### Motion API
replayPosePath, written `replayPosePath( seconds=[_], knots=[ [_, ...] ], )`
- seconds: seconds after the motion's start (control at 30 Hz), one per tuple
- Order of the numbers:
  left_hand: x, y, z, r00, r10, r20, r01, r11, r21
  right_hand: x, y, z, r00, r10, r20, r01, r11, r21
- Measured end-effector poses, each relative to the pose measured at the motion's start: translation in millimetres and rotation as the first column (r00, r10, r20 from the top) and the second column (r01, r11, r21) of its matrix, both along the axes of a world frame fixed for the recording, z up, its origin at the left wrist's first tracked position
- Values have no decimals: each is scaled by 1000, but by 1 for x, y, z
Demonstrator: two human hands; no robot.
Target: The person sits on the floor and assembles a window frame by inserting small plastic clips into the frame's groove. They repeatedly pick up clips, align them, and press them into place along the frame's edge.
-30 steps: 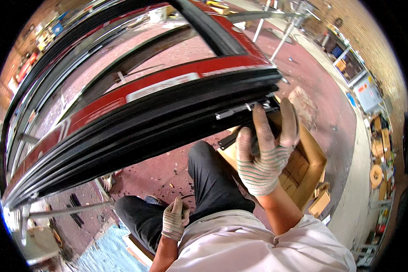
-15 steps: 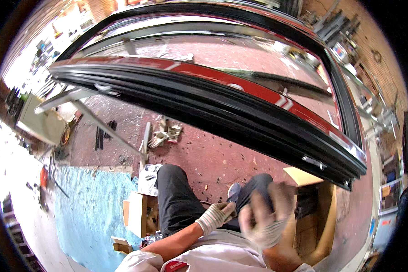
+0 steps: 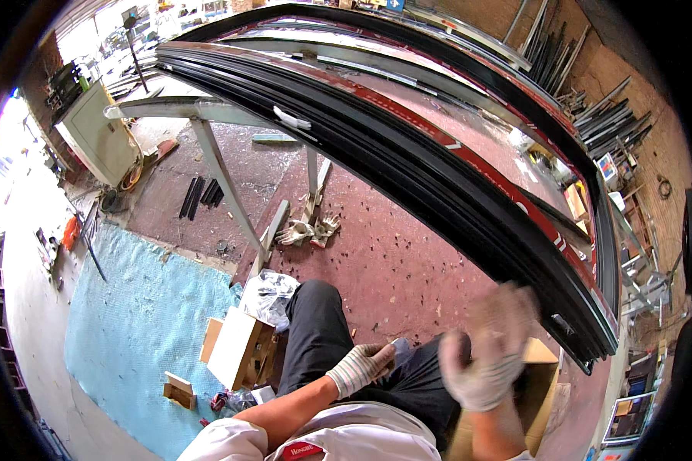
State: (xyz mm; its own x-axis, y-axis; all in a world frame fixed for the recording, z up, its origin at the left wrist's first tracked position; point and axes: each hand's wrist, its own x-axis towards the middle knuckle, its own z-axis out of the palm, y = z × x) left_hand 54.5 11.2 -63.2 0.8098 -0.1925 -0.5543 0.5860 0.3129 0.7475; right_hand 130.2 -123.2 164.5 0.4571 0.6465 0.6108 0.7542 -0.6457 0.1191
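My left hand, in a striped white knit glove, is closed over my lap with its fingers curled. A small grey-blue thing shows at its fingertips; I cannot make out whether it is gripped. My right hand, gloved alike, is raised in front of the near black rail, thumb apart and fingers stretched up, their tips blurred. Above stretches a large black frame with red film along its edge. A white-silver fitting and a small metal piece sit on its near rail.
A metal stand supports the frame's left side. An open cardboard box is beside my right leg. To my left are another carton, a plastic bag and a blue mat. Spare gloves lie on the red floor.
My right hand has moved up and right, toward the frame's near rail. The left hand stays over my lap, fingers curled. The whole view has shifted and turned.
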Motion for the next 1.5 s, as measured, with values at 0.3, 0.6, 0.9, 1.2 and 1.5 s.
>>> replayPosePath(
  seconds=[0.3,0.6,0.9,1.2,1.5],
  knots=[
    [-14,11,-29,979,167,-117,-177,981,-81,83,44,73,956,-278,97,288,952,-109],
    [-13,13,-43,990,136,-25,-138,975,-172,91,46,90,957,-275,-96,261,956,-135],
    [-15,19,-39,991,126,-39,-131,980,-149,123,-66,87,968,-247,-37,239,959,-151],
    [-3,14,-16,993,113,-40,-115,991,-67,164,-193,80,979,-196,-63,185,973,-141],
    [71,20,68,960,204,193,-189,978,-93,164,-204,67,977,-211,2,210,973,-94]
  ],
)
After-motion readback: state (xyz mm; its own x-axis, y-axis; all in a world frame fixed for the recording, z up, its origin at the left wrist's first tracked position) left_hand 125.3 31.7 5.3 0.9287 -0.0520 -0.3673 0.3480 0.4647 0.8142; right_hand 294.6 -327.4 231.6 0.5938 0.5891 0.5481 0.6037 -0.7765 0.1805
